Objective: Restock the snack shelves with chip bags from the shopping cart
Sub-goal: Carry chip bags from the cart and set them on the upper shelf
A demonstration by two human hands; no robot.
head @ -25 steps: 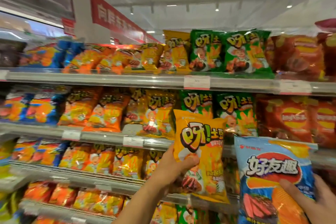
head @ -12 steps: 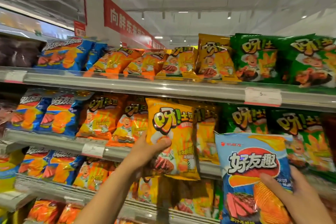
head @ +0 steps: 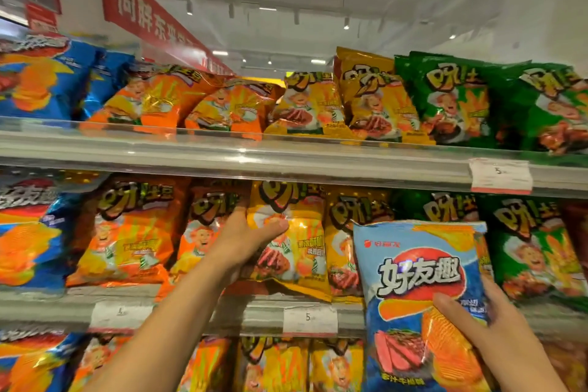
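My left hand (head: pixel 245 239), fingers curled round its edge, seats the glossy yellow chip bag (head: pixel 291 237) on the middle metal shelf (head: pixel 197 299) at twelve o'clock, while my right hand (head: pixel 490 325) grips the crinkly blue chip bag (head: pixel 416 267) at four o'clock, probably needing the blue row at nine o'clock.

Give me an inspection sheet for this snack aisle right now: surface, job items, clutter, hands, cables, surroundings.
Surface: middle shelf, stocked; price tags on its front rail.
Job's things: yellow chip bag upright on the middle shelf between orange and yellow bags; blue chip bag held off the shelf, in front of the green bags.
Clutter: nothing seen.
Grippers: left hand holds the yellow chip bag, thumb across its front; right hand has a grip on the blue chip bag's lower right edge.
Cables: nothing seen.
Surroundings: top shelf of blue, orange, yellow and green bags; red banner; ceiling lights.
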